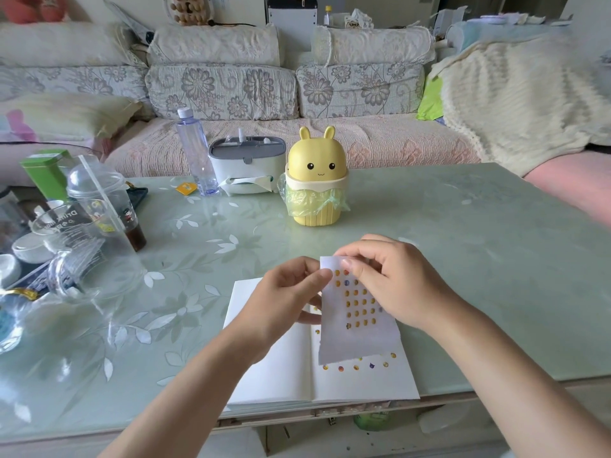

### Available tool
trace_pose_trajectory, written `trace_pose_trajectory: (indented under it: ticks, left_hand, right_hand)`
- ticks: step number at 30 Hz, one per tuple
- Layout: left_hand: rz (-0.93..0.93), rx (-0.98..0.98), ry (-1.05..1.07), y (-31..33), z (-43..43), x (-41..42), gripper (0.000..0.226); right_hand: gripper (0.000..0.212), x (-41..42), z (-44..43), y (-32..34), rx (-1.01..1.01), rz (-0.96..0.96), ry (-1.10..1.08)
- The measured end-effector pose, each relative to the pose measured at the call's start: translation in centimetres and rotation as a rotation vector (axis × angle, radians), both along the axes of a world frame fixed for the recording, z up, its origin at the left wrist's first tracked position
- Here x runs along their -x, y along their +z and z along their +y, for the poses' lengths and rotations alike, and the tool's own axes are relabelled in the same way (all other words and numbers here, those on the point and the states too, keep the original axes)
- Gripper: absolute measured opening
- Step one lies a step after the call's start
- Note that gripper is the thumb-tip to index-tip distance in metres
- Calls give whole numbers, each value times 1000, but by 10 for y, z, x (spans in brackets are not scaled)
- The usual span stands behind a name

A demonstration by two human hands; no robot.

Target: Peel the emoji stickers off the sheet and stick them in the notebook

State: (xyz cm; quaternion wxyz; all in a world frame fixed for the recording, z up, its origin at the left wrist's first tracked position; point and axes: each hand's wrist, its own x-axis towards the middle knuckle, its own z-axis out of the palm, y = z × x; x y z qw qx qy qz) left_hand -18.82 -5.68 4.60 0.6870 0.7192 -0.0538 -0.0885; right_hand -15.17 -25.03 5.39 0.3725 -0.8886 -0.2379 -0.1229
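Holding the sticker sheet (358,335) up over the right page of the notebook (274,368), you have both hands on its top end. Your left hand (284,292) grips the upper left corner between thumb and curled fingers, and your right hand (393,279) pinches at the top edge just beside it, fingertips (347,262) curled down onto the first row of emoji stickers (356,303). Those fingertips hide whether a sticker is already lifted, so I cannot tell. The notebook lies open on the glass-topped surface (479,259), and a row of stuck stickers (356,367) runs along the lower part of its right page, with a few more near its spine. Treat the sheet as thin, light, floppy paper: it curls from your grip and droops over the notebook, so it will likely buckle unless you support it close to the sticker you are working on. The stickers are tiny and probably flimsy; they may fold onto themselves or cling to your skin. Take each one by its rim with a nail, bend the backing away from it, and hold it by the smallest edge you can. Beyond the notebook a yellow rabbit-eared bin (315,180) stands well apart from your hands.
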Motion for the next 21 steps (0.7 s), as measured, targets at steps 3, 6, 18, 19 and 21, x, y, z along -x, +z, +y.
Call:
trace_pose_trajectory:
  ticks: [3, 6, 18, 19, 21]
  left_hand:
    - [2, 0, 15, 0, 1, -1, 21]
    - [33, 53, 59, -3, 0, -1, 23]
    - [2, 211, 116, -6, 2, 0, 18]
    - [-2, 201, 118, -6, 2, 1, 19]
    - [-13, 169, 121, -5, 3, 2, 18]
  right_hand:
    - [17, 1, 6, 0, 17, -102, 18]
    - [21, 5, 12, -4, -76, -261, -44]
    - [27, 13, 21, -5, -102, -152, -36]
    - [29, 12, 20, -4, -69, -146, -25]
    - [32, 13, 19, -4, -12, -161, -19]
